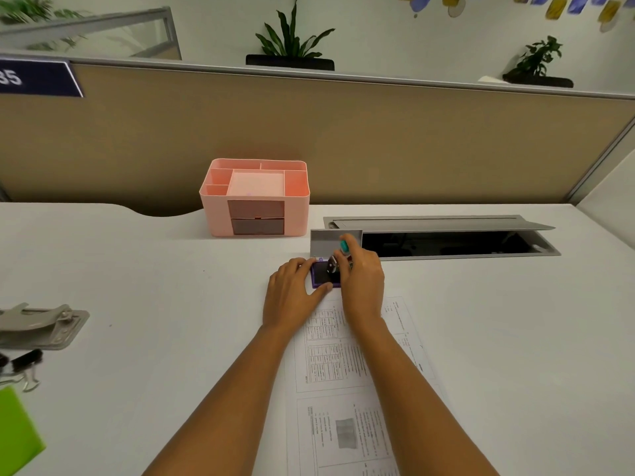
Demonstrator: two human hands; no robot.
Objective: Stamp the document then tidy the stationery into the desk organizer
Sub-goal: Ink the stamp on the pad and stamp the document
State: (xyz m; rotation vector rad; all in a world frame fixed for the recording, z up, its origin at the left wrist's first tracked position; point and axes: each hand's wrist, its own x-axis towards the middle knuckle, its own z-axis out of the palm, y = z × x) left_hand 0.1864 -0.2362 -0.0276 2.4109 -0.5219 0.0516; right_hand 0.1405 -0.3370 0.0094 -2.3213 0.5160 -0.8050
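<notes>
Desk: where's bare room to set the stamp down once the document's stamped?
Bare desk lies right of the document, below the open cable hatch. Another bare stretch lies between the left hand and the hole punch, in front of the pink organizer. It is crowded at the ink pad under the right hand, and among the left-edge clips.

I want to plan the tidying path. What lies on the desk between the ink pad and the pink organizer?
Nothing: in the head view, the stretch of white desk between the ink pad and the pink organizer is bare.
</notes>
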